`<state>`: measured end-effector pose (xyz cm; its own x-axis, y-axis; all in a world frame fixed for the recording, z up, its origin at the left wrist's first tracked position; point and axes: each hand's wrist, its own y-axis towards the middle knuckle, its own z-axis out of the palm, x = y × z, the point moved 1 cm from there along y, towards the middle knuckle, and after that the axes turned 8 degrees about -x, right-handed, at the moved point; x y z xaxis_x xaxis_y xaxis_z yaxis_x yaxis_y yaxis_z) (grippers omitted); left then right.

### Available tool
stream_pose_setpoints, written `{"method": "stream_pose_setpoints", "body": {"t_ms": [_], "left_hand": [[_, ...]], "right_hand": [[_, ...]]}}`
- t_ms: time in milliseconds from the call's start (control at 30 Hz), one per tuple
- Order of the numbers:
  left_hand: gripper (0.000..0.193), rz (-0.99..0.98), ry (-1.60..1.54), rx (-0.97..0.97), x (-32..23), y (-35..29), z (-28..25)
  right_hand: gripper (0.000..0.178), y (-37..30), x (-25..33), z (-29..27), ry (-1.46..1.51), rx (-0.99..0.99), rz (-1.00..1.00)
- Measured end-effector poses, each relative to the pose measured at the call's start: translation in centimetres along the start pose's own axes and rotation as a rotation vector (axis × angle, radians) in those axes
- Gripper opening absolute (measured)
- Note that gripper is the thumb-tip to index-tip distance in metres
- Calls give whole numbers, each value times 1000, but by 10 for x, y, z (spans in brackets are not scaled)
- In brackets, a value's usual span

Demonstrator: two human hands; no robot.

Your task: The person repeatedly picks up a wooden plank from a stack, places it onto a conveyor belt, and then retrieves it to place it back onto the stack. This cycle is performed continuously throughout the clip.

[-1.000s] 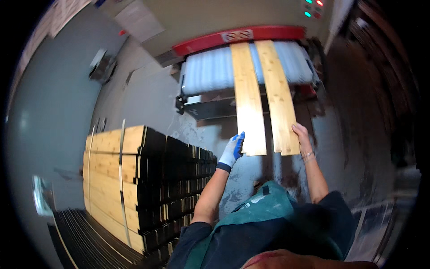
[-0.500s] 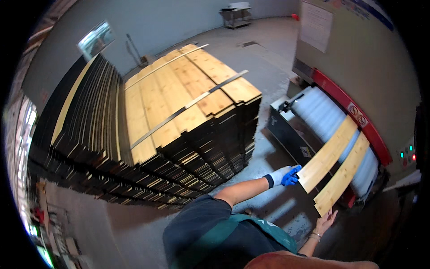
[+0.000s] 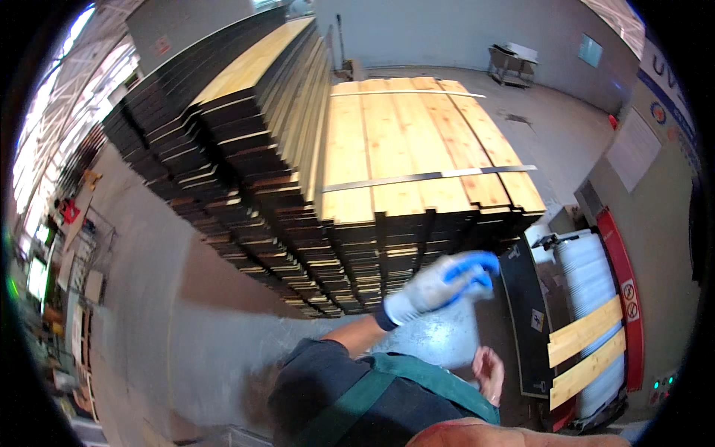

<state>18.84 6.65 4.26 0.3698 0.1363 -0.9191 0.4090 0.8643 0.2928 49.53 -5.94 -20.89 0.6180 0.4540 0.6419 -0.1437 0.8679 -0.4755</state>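
Before the strapped stack of pale wooden planks [image 3: 417,149] our gloved left hand [image 3: 439,283] and bare right hand [image 3: 488,371] hang loosely open, holding nothing.

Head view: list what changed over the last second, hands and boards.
Both hands left the two pale boards on the roller machine. The gloved left hand swung toward the strapped plank stack, blurred and empty; the bare right hand pulled back to the body, empty. The boards stay on the rollers.
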Motion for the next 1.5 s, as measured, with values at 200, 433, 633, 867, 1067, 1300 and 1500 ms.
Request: {"method": "stream_pose_setpoints", "body": {"t_ms": [200, 433, 633, 867, 1067, 1300, 1500], "left_hand": [[56, 748, 831, -1006, -195, -99, -101], [47, 928, 1520, -1236, -270, -122, -153], [49, 815, 1488, -1160, -275, -135, -152], [50, 951, 1518, -880, -278, -125, -150], [50, 1040, 1301, -713, -269, -136, -148], [43, 751, 696, -382, -243, -143, -149], [49, 1000, 998, -232, -173, -92, -109]], "right_hand": [[25, 64, 136, 308, -397, 352, -372], [37, 69, 185, 603, -799, 736, -450], [78, 89, 159, 745, -1081, 635, -676], [35, 97, 154, 765, -937, 755, -768], [31, 104, 154, 752, -814, 757, -787], [37, -10, 145, 645, -691, 627, -983], [43, -43, 149, 522, -508, -11, -836]]}}
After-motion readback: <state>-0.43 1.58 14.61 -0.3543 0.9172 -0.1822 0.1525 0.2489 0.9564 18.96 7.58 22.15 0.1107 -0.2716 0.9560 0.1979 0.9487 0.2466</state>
